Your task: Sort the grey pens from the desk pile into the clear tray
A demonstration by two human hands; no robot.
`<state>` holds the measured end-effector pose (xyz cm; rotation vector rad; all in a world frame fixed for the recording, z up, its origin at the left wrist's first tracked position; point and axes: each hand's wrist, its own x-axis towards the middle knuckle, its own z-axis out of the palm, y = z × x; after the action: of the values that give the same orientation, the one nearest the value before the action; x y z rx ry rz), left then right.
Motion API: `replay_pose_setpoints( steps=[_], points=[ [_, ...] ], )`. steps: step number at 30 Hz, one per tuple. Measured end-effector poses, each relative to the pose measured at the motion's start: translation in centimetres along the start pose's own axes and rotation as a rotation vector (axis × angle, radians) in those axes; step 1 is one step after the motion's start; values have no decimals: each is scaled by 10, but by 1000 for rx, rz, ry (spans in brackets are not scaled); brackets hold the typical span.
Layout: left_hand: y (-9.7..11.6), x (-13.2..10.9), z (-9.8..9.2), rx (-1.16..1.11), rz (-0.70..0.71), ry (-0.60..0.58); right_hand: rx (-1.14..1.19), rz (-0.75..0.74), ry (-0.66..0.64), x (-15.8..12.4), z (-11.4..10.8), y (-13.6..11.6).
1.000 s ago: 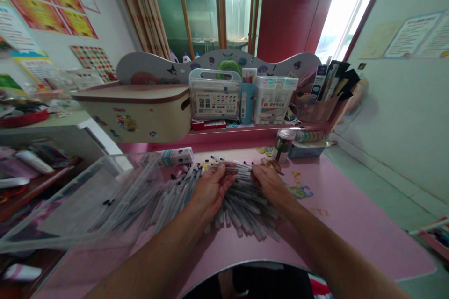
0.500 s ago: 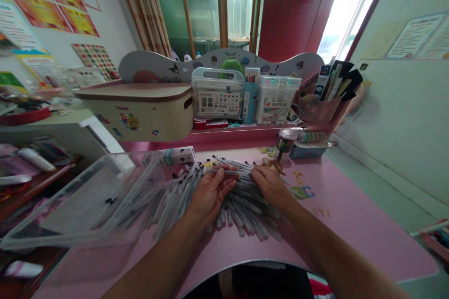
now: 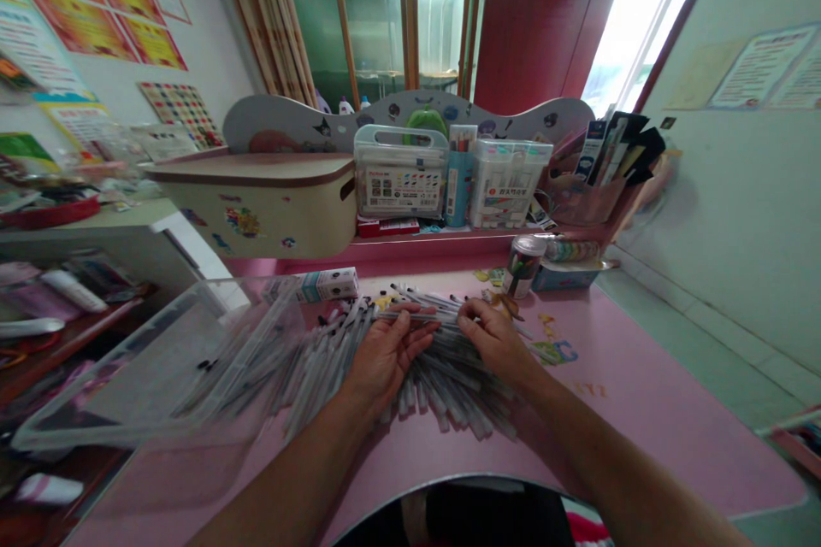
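Observation:
Palm up, my left hand (image 3: 388, 352) is closed around a slim clear pen (image 3: 416, 320) that lies crosswise over its fingers. My right hand (image 3: 493, 338) pinches with thumb and forefinger at the pen's right end; the exact grip there is partly hidden. Beneath both hands spreads a heap of clear pens (image 3: 452, 393), several with black tips at the far end. More pens (image 3: 314, 385) lie in a bunch left of my left forearm.
A clear plastic bin (image 3: 128, 436) with some pens inside tilts at the left. Behind the heap lie a small white box (image 3: 327, 284) and a jar (image 3: 522, 267). Marker cases (image 3: 401, 179) and a lidded cream box (image 3: 275, 214) stand on the pink desk's (image 3: 647, 410) back shelf.
The right fingertips have shifted slightly at the pen's end. My left hand keeps its hold, and the view has moved a little.

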<state>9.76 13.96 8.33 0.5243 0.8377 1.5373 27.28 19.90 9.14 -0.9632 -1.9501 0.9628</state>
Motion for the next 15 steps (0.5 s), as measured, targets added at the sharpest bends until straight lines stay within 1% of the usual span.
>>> replay_pose_setpoints(
  steps=[2,4,6,9,11,15],
  points=[
    [0,0,0,-1,3,0,41,9,23,-1,-1,-2],
    [0,0,0,-1,4,-3,25,31,26,-1,-1,-2],
    [-1,0,0,0,2,-6,-29,38,-5,0,-1,-1],
    [-1,0,0,-5,5,0,-72,8,-29,1,0,0],
    [0,0,0,-8,10,5,-22,11,-12,0,0,0],
    [1,-1,2,-5,11,11,114,74,-8,-2,0,-1]
  ],
)
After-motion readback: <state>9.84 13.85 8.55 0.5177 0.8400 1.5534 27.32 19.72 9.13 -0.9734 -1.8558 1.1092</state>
